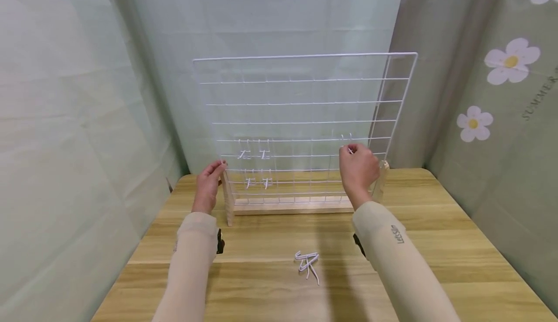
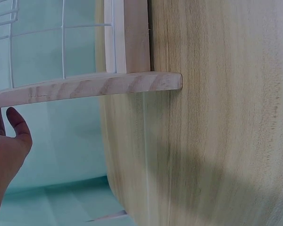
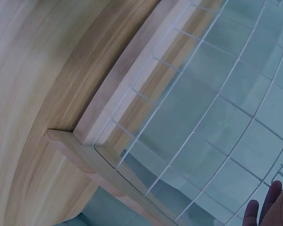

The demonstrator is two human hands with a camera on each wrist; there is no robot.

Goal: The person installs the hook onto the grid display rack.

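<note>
A white wire grid rack [image 1: 279,122] stands upright in a wooden base [image 1: 292,208]. My left hand [image 1: 207,186] grips its left side, at the top of the wooden side post [image 1: 227,201]; in the left wrist view the thumb [image 2: 20,125] is beside that post. With curled fingers, my right hand [image 1: 359,167] pinches a white wire hook [image 1: 350,151] against the right part of the grid. Two prongs of this hook show above the fingers, at a horizontal wire; the hand covers most of the rest. Several white hooks [image 1: 264,154] hang in two rows at the grid's lower left.
Loose white hooks [image 1: 307,263] lie tangled on the wood-grain table [image 1: 261,244], in front of the rack and between the forearms. Pale green curtains [image 1: 87,118] hang behind and on both sides, the right one printed with flowers [image 1: 512,61].
</note>
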